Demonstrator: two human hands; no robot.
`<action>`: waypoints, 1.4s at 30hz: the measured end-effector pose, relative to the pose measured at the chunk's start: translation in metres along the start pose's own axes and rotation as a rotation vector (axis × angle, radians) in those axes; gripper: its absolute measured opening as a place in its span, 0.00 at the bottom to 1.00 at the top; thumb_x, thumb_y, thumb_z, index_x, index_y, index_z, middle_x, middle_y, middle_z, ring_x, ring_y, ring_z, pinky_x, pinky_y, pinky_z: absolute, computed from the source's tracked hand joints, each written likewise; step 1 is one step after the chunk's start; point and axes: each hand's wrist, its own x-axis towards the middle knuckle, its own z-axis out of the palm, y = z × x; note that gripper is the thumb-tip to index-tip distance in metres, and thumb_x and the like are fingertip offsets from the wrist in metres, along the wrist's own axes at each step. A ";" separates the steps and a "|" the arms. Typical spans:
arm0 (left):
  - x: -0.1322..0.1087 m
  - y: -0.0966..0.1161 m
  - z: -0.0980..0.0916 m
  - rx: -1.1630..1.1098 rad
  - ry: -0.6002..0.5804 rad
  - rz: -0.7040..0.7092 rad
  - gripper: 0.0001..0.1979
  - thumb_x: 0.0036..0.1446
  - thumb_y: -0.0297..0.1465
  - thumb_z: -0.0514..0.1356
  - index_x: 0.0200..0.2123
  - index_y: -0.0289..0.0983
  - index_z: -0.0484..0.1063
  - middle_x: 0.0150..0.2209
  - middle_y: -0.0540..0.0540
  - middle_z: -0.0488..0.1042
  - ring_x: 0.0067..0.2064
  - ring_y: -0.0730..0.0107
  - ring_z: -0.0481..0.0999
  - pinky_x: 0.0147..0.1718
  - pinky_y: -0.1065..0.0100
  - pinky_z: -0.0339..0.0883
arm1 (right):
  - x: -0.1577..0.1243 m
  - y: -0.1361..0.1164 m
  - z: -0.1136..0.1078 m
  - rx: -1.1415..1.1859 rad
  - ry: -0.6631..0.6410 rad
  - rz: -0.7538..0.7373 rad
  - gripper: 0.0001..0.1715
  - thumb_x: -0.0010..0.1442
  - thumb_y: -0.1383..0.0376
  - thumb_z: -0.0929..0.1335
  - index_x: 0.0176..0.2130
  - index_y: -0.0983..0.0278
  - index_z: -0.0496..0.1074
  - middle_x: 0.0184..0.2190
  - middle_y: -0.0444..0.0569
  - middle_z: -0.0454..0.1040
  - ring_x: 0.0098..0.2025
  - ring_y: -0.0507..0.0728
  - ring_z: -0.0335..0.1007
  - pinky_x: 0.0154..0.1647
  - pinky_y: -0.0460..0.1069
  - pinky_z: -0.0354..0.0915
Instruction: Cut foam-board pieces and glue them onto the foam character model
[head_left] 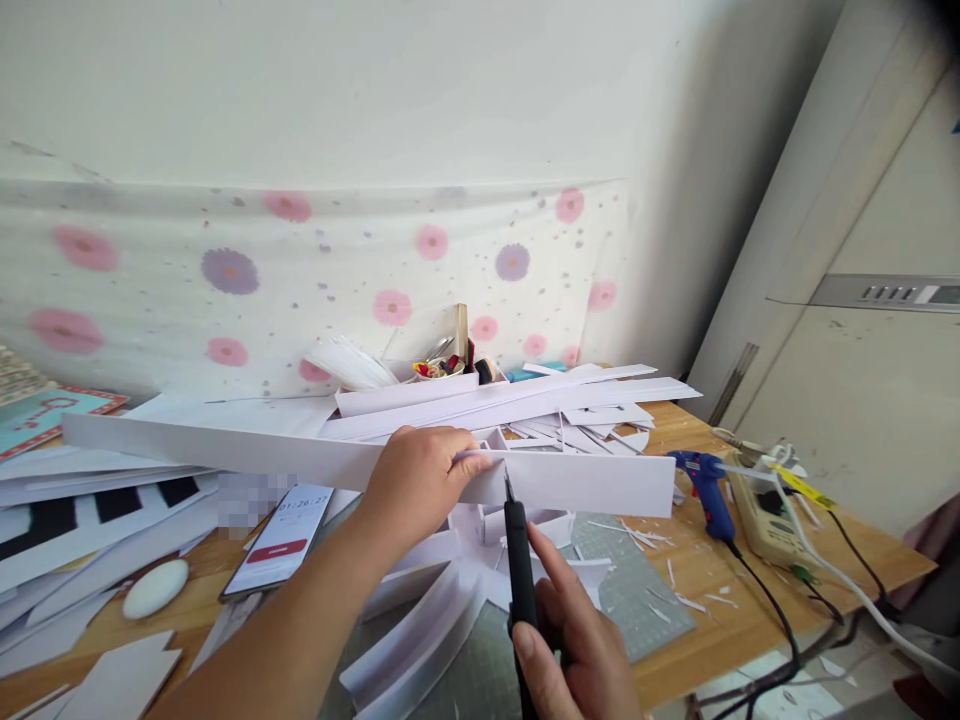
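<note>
R hand (pixel 581 640) grips blk cutter (pixel 519 570), tip pointing away from cam at white strip (pixel 600 482), just R of L hand (pixel 421 482). L fingers pinch strip's top edge; long axis runs side to side, past fingers both ways.

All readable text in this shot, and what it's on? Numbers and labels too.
"01:26:27": on the phone screen, last digit slightly soft.
Phone's red button: lettering too small to read.
Yellow tag by the cables: print too small.
Teal booklet with red border: marks unreadable.
Panel on the tall white unit at right: markings too small.
No brand readable.
</note>
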 end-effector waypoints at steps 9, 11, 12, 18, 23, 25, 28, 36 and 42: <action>-0.001 0.005 -0.003 -0.025 -0.035 -0.066 0.12 0.60 0.36 0.58 0.25 0.40 0.73 0.27 0.53 0.77 0.31 0.69 0.72 0.31 0.69 0.55 | 0.013 -0.017 -0.003 0.005 0.032 -0.021 0.33 0.68 0.59 0.61 0.68 0.58 0.47 0.22 0.40 0.65 0.20 0.51 0.62 0.20 0.44 0.56; -0.001 0.006 -0.003 -0.029 -0.032 -0.069 0.12 0.60 0.36 0.58 0.25 0.39 0.73 0.26 0.54 0.76 0.30 0.69 0.71 0.31 0.69 0.54 | 0.013 -0.016 -0.004 0.006 0.012 -0.044 0.34 0.68 0.60 0.61 0.68 0.58 0.46 0.23 0.40 0.66 0.21 0.51 0.62 0.21 0.44 0.56; -0.001 0.006 -0.003 -0.032 -0.031 -0.070 0.13 0.60 0.36 0.58 0.25 0.39 0.73 0.26 0.54 0.76 0.30 0.69 0.71 0.31 0.69 0.54 | 0.013 -0.017 -0.004 0.004 0.023 -0.036 0.33 0.68 0.59 0.61 0.68 0.59 0.47 0.23 0.40 0.66 0.21 0.51 0.62 0.21 0.44 0.56; 0.002 0.009 -0.003 -0.037 -0.039 -0.090 0.12 0.60 0.36 0.58 0.25 0.39 0.73 0.27 0.53 0.76 0.30 0.69 0.71 0.31 0.68 0.54 | 0.008 -0.022 0.002 -0.022 0.148 0.041 0.33 0.67 0.52 0.60 0.66 0.62 0.56 0.22 0.42 0.64 0.22 0.53 0.60 0.22 0.45 0.56; 0.002 0.010 -0.004 -0.037 -0.048 -0.098 0.12 0.59 0.36 0.58 0.26 0.39 0.73 0.26 0.53 0.76 0.30 0.68 0.71 0.31 0.68 0.54 | 0.010 -0.020 0.001 0.043 0.147 0.027 0.32 0.67 0.53 0.61 0.66 0.59 0.55 0.22 0.41 0.64 0.22 0.52 0.61 0.22 0.45 0.56; 0.002 0.010 -0.004 -0.028 -0.048 -0.092 0.12 0.60 0.37 0.58 0.26 0.39 0.73 0.26 0.53 0.76 0.30 0.68 0.71 0.31 0.68 0.53 | 0.012 -0.018 -0.001 0.074 0.088 -0.005 0.32 0.68 0.57 0.61 0.67 0.56 0.51 0.22 0.40 0.64 0.21 0.51 0.61 0.22 0.44 0.56; 0.003 0.010 -0.004 -0.026 -0.051 -0.099 0.12 0.60 0.37 0.57 0.26 0.39 0.73 0.27 0.53 0.77 0.30 0.68 0.71 0.31 0.68 0.53 | 0.013 -0.014 -0.005 0.102 0.050 -0.014 0.32 0.68 0.59 0.61 0.68 0.55 0.49 0.23 0.39 0.63 0.21 0.51 0.62 0.21 0.43 0.56; 0.004 0.012 -0.005 -0.055 -0.044 -0.115 0.11 0.59 0.36 0.58 0.26 0.40 0.73 0.29 0.53 0.78 0.32 0.68 0.72 0.33 0.67 0.55 | 0.005 -0.007 -0.010 -0.004 0.036 -0.051 0.35 0.66 0.60 0.64 0.68 0.57 0.50 0.30 0.45 0.73 0.28 0.54 0.70 0.29 0.46 0.66; 0.003 0.011 -0.005 -0.050 -0.037 -0.106 0.12 0.59 0.37 0.58 0.25 0.40 0.73 0.27 0.54 0.77 0.30 0.68 0.71 0.32 0.67 0.54 | 0.013 -0.015 -0.011 0.049 0.005 -0.068 0.33 0.68 0.63 0.61 0.68 0.55 0.47 0.25 0.40 0.68 0.24 0.51 0.66 0.24 0.43 0.61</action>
